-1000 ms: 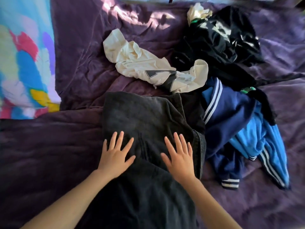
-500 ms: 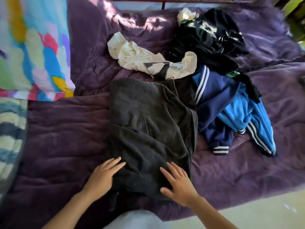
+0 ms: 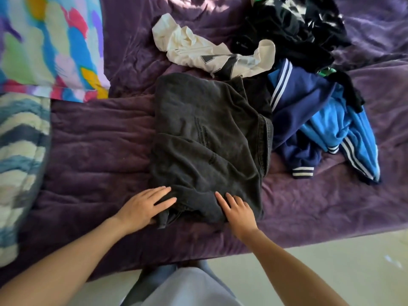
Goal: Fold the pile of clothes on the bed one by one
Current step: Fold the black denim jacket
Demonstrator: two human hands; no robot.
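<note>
A dark grey pair of jeans (image 3: 207, 138) lies folded into a rough rectangle on the purple bedspread (image 3: 95, 155). My left hand (image 3: 145, 206) lies flat with straight fingers on the jeans' near left corner. My right hand (image 3: 236, 209) presses flat on the near edge, fingers spread. Behind the jeans lies a crumpled cream shirt (image 3: 198, 47) with a black print. To the right a navy and blue striped jacket (image 3: 318, 129) is heaped, and black garments (image 3: 293, 29) sit at the back right.
A bright multicoloured pillow (image 3: 44, 45) lies at the back left, and a blue and white striped cushion (image 3: 17, 162) at the left edge. The bed's near edge (image 3: 331, 237) meets pale floor (image 3: 331, 268) at the lower right. My light clothing (image 3: 187, 288) shows at the bottom.
Both hands slid from the middle of the jeans toward me to the near edge, smoothing the cloth. The view pulled back, so the floor and bed edge now show.
</note>
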